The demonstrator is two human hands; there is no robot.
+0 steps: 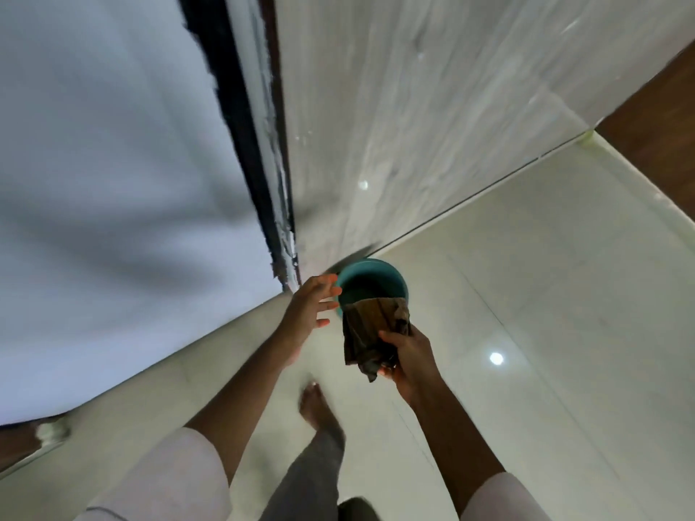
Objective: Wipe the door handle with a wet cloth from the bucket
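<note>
Teal plastic, round and open-topped, the bucket (370, 282) sits on the glossy cream floor tiles (545, 295) right where the pale marbled wall (413, 126) meets the floor. A person stands over it, barefoot, one foot (317, 404) stepped forward on the tiles. Their right hand (408, 357) has its grip closed on a dark brown, crumpled cloth (370, 330); the cloth's upper edge drapes across the near rim of the bucket while the lower end hangs from the fingers. The left hand (314, 304) is held with fingers spread wide and holds nothing, its fingertips just beside the bucket's left rim; whether they touch it I cannot tell through the blur. Both forearms are bare below short white sleeves (180, 479). To the left a large white panel (113, 182) with a rough black edge runs down toward the bucket. No door handle can be made out from this angle.
</note>
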